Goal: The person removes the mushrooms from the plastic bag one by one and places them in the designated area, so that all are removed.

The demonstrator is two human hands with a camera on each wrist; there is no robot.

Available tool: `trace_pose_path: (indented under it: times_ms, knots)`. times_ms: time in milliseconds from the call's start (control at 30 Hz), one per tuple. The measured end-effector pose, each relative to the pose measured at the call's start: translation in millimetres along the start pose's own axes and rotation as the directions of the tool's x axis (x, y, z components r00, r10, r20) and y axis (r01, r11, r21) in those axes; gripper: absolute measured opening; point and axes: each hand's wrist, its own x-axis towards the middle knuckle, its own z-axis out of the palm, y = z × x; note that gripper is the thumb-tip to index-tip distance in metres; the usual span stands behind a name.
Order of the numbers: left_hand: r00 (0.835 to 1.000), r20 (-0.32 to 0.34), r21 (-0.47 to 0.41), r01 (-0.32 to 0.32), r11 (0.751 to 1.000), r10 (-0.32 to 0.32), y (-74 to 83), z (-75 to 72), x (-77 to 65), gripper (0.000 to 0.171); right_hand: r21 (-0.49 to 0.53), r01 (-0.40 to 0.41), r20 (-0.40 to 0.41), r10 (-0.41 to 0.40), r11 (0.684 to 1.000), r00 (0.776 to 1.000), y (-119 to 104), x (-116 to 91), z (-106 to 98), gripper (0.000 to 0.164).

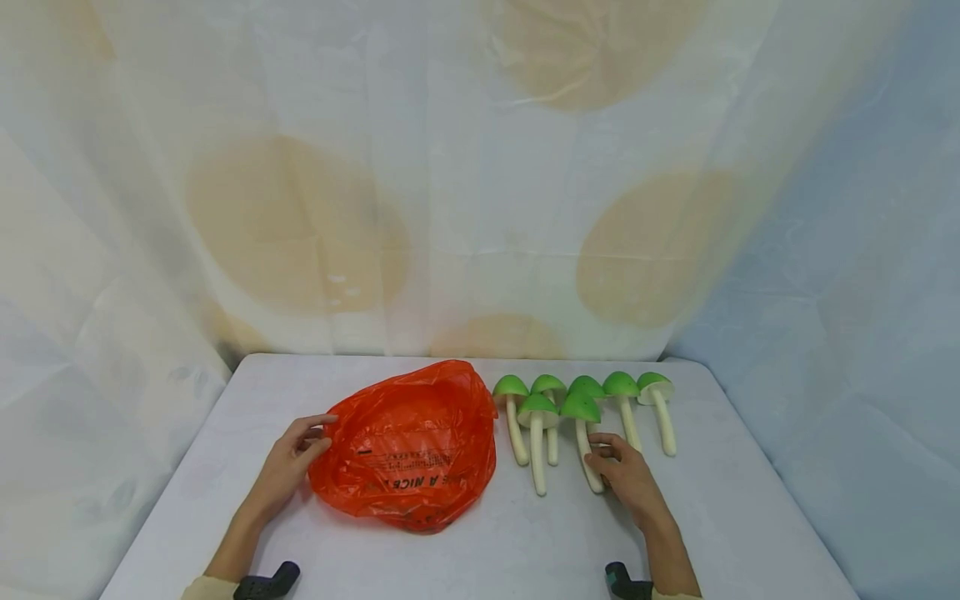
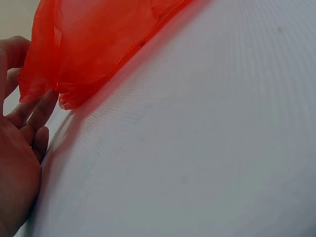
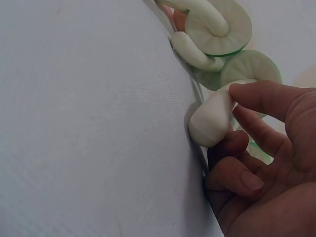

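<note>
A red plastic bag (image 1: 408, 408) with dark printing lies on the white table, its mouth spread open. At its left edge my left hand (image 1: 288, 467) pinches the film; in the left wrist view the red bag (image 2: 103, 49) passes between thumb and fingers. To the right of the bag, my right hand (image 1: 633, 483) grips the stem of a green-capped toy mushroom (image 1: 581, 407). The right wrist view shows the thumb and fingers on that white stem (image 3: 211, 121), near its rounded lower end. Several similar mushrooms (image 1: 537, 412) lie around it, caps toward the far side.
One mushroom (image 1: 663, 417) lies farthest right, its pale cap underside showing. The white-covered table (image 1: 480, 567) meets a hanging cloth (image 1: 480, 208) with tan circles at the back. More cloth hangs on both sides. Each wrist wears a black device (image 1: 268, 582).
</note>
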Motion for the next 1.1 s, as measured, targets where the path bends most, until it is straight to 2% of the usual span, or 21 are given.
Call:
trace_pose_path:
  times_ms: [300,667,1100]
  knots:
    - [1.000,0.004,-0.037,0.025,0.999,-0.024,2.1,2.0,-1.6,0.047,-0.005,-0.017,-0.009,0.017,1.000,1.000,1,-9,-5,0.041]
    - [0.999,-0.016,-0.067,0.038,0.997,-0.039,2.1,5.9,-2.6,0.051,-0.047,-0.033,-0.034,0.031,0.998,0.999,7,-19,-10,0.040]
    - [0.999,-0.011,-0.129,0.051,0.990,-0.053,5.8,7.9,-1.5,0.054,-0.045,-0.033,-0.053,0.031,0.998,0.998,10,-33,-14,0.037]
